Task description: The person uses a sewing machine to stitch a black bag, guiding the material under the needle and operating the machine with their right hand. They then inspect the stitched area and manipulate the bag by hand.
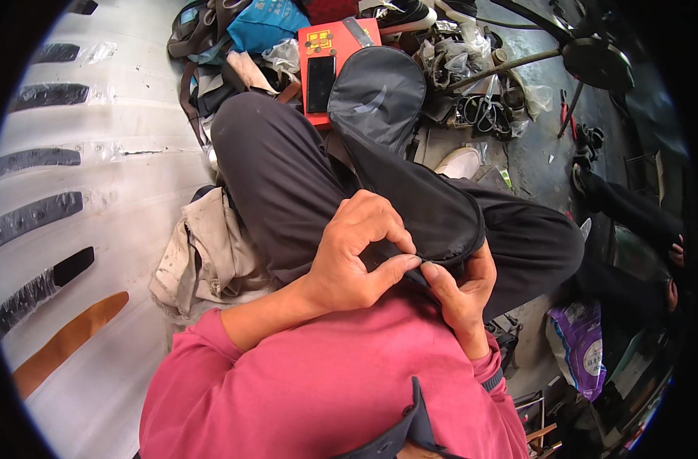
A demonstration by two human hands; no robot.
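Across my lap lies a long black fabric case point(421, 203) with rounded ends and a narrower middle. Its far end reaches toward a red box and looks glossy. At its near edge my left hand point(354, 249) is closed, with thumb and forefinger pinching the rim. My right hand point(467, 291) grips the same rim just beside it, thumb on top and fingers tucked underneath. The two thumb tips almost touch. Something small and dark shows between the fingertips, too small to make out.
A black phone point(320, 84) and several coins lie on the red box point(310, 46). Beige cloth point(211, 249) sits by my left knee. Scissors point(486, 111) stand among clutter at the far right. A purple package point(580, 348) and another person's dark-clothed leg point(632, 203) are at right.
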